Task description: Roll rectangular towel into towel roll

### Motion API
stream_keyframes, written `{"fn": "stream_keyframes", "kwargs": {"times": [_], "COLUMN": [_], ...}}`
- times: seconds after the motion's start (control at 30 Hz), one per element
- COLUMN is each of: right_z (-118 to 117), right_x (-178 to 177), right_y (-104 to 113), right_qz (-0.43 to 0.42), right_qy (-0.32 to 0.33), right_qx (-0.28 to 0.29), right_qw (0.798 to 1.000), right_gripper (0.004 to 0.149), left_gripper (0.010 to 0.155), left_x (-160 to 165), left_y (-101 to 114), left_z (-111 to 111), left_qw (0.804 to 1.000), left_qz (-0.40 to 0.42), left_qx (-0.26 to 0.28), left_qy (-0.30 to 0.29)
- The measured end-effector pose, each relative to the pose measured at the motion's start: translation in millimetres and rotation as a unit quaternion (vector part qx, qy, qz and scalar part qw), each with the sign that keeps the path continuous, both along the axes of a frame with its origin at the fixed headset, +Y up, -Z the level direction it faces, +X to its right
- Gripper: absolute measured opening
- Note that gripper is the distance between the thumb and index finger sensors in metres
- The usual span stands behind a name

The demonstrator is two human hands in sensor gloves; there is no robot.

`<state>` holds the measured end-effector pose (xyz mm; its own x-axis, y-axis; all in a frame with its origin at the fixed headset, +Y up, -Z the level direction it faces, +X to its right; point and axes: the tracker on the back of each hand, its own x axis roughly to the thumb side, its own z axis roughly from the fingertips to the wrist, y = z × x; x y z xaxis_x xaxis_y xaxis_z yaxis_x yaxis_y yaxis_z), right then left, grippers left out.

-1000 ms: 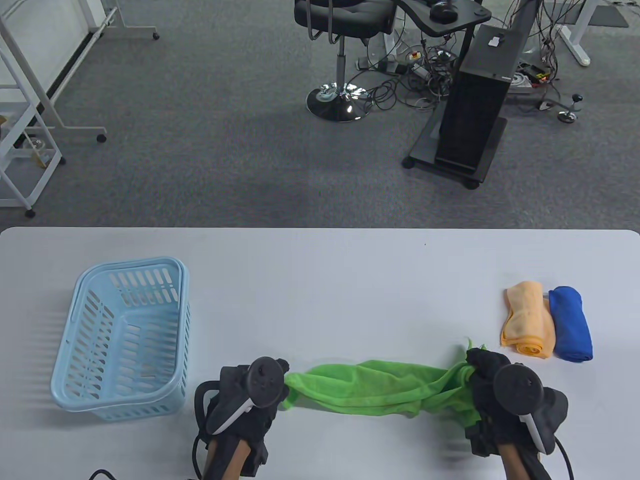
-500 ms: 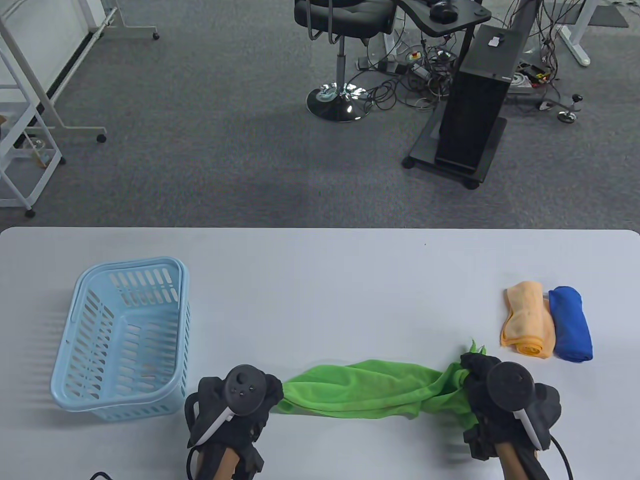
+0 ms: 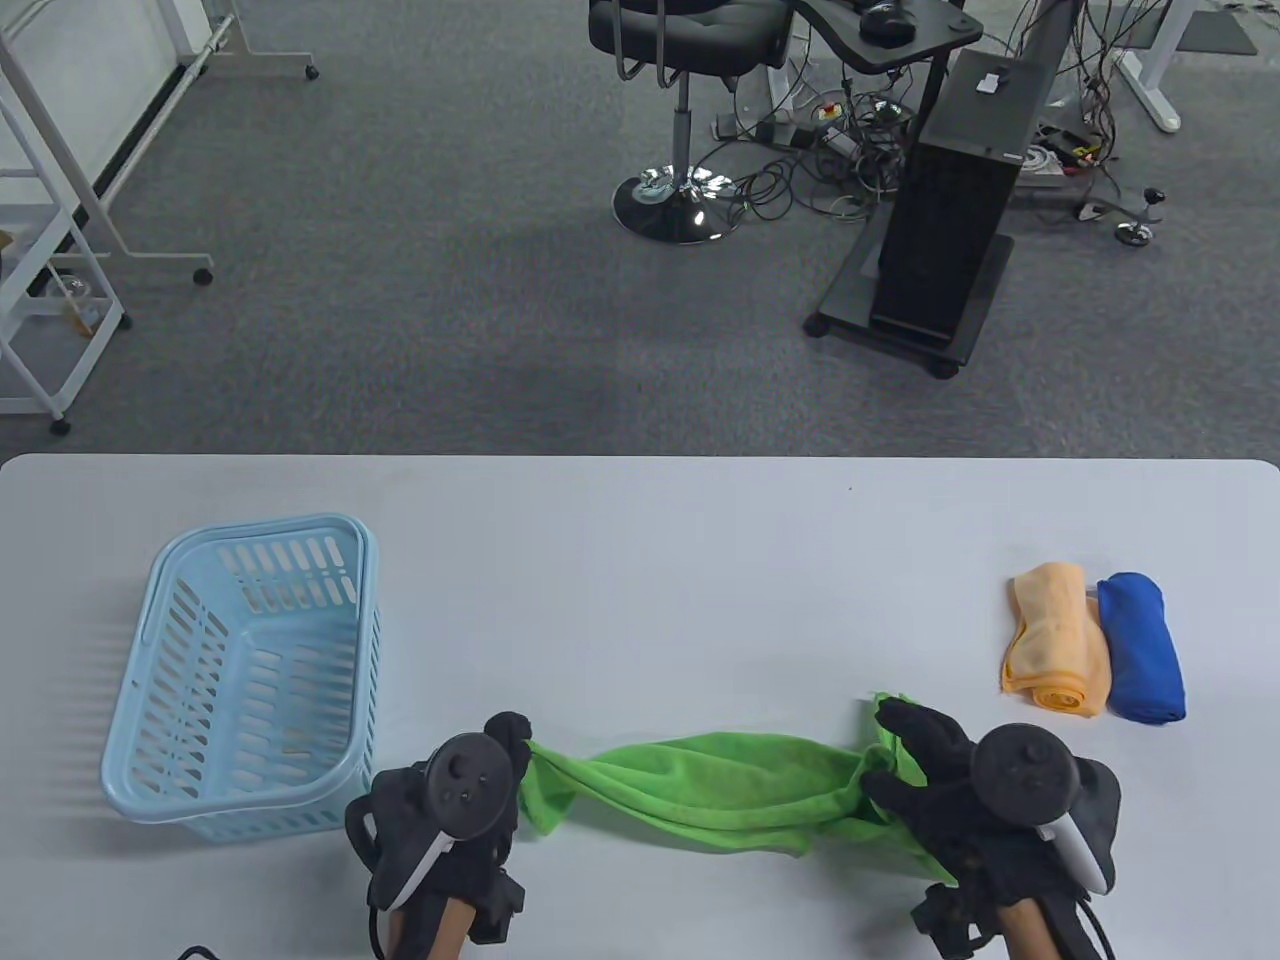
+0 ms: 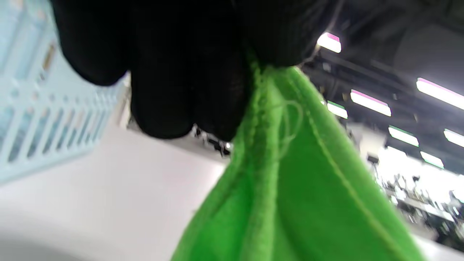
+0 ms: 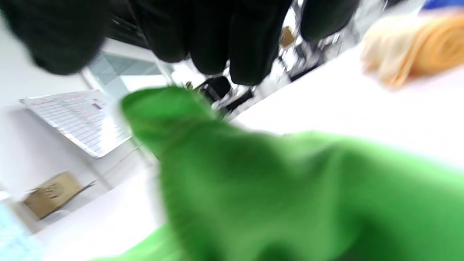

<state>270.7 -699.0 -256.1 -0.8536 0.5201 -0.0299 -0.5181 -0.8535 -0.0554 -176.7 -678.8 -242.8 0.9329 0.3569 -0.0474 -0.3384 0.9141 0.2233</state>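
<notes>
- I have the green towel (image 3: 715,790) strung low over the white counter (image 3: 640,560) near its front edge, between my two hands, sagging in the middle and bunched into loose folds, not flat.
- My left hand (image 3: 455,810) pinches the towel's left end; in the left wrist view the gloved fingers (image 4: 188,72) are closed tight on the stitched hem.
- My right hand (image 3: 960,800) is at the right end with fingers spread across the cloth. In the right wrist view the fingers (image 5: 232,40) hang above the towel with a gap showing, so I cannot tell if it has a firm hold or only rests there.
- As I judge it, the step in hand is spreading the towel into a flat rectangle before any rolling begins. To do it well I would take a sure pinch of a corner on the right, pull both ends apart until the sag goes, then lay it down evenly and smooth the folds.
- The cloth looks like soft, fuzzy microfibre with a sewn edge; it should drape and crease easily, so tension has to be even.
- An orange towel roll (image 3: 1058,652) and a blue towel roll (image 3: 1143,647) lie touching side by side at the right; a pale blue slotted plastic basket (image 3: 150,690) stands at the left.
</notes>
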Motion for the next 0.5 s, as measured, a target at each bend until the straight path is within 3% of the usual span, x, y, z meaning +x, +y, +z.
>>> {"fn": "stream_keyframes", "kwargs": {"times": [0.07,0.17,0.27,0.37,0.5], "right_z": [0,0,-4,-14,-29], "right_x": [12,29,25,11,2], "right_y": [-1,-10,-29,-46,-45], "right_qz": [0.033,0.054,0.036,0.103,0.120], "right_qy": [-0.045,-0.080,-0.065,-0.058,-0.079], "right_qx": [0.011,-0.021,-0.105,-0.135,-0.129], "right_qw": [0.998,0.995,0.992,0.984,0.981], "right_gripper": [0.068,0.067,0.067,0.068,0.064], "left_gripper": [0.042,0.043,0.043,0.043,0.043], "left_x": [-6,-13,-12,-5,0], "left_y": [7,16,20,24,22], "left_z": [5,11,9,7,4], "left_qw": [0.999,0.995,0.996,0.996,0.997], "left_qz": [0.006,0.029,0.040,0.029,0.025], "left_qx": [0.038,0.075,0.073,0.073,0.069], "left_qy": [0.028,0.051,0.043,0.030,0.026]}}
